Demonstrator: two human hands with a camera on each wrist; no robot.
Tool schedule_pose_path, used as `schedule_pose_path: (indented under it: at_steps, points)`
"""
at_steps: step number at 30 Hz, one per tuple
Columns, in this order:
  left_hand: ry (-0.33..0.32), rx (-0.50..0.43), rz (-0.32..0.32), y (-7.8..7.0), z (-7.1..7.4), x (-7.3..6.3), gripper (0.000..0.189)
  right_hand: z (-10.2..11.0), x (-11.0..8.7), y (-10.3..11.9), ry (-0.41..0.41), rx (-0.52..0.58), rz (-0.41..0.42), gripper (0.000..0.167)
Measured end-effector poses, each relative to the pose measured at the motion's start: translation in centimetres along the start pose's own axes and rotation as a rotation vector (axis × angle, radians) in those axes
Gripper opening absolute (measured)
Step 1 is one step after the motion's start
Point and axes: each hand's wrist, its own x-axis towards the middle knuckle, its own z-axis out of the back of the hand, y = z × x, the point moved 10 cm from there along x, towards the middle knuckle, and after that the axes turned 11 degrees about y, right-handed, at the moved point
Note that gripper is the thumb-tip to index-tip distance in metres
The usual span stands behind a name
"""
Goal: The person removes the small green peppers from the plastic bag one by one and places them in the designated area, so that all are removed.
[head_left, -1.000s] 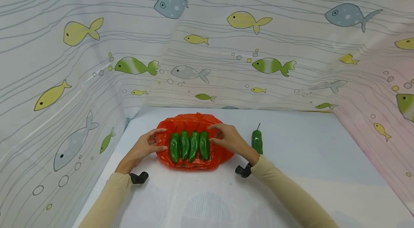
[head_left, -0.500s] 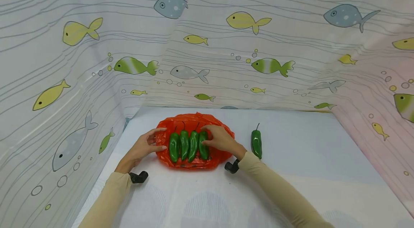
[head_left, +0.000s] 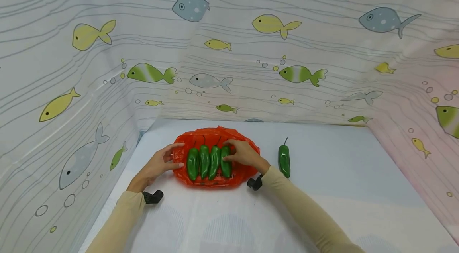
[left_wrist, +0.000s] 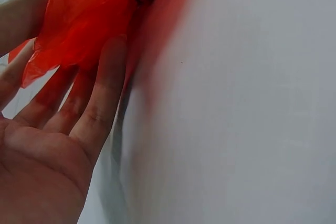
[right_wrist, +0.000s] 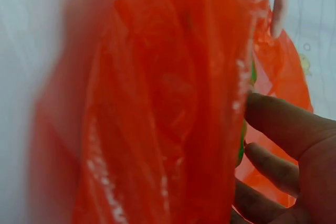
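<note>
While my left hand (head_left: 157, 164) rests wide against red bag (head_left: 244, 175), right hand (head_left: 245, 153) pinches row's rightmost green pepper (head_left: 226, 170); light, even pressure should avoid nudging neighbouring pepper (head_left: 214, 163).

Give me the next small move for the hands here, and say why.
Probably lift the rightmost of the four peppers from the red bag: the right hand is on that pepper's upper end, and the left hand touches the bag's left side, so it could steady it.

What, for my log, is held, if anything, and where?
Right hand: seemingly the rightmost pepper in the red bag, upper part. Left hand: unclear, touching bag.
</note>
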Motion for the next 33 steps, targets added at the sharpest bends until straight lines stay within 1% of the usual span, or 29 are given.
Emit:
schedule_pose_path:
  at_steps: [7, 14, 21, 26, 33]
  points:
    - [0.011, -0.020, 0.011, 0.0, -0.2, 0.1, 0.075, -0.1, 0.2, -0.3, 0.011, 0.029, -0.007, 0.060]
    - [0.014, 0.003, 0.012, 0.0, -0.3, 0.1, 0.074, 0.0, -0.1, -0.1, -0.007, 0.086, -0.014, 0.057]
    - [0.012, 0.015, 0.006, -0.2, -0.2, 0.0, 0.073, 0.2, -0.1, -0.2, -0.022, 0.042, -0.036, 0.053]
    - [0.019, 0.015, 0.008, -0.2, -0.3, 0.0, 0.073, 0.2, -0.6, -0.4, -0.020, 0.101, -0.051, 0.055]
    - [0.011, 0.027, 0.009, -0.2, -0.2, 0.1, 0.072, 0.4, -1.2, -0.1, -0.010, 0.192, -0.023, 0.060]
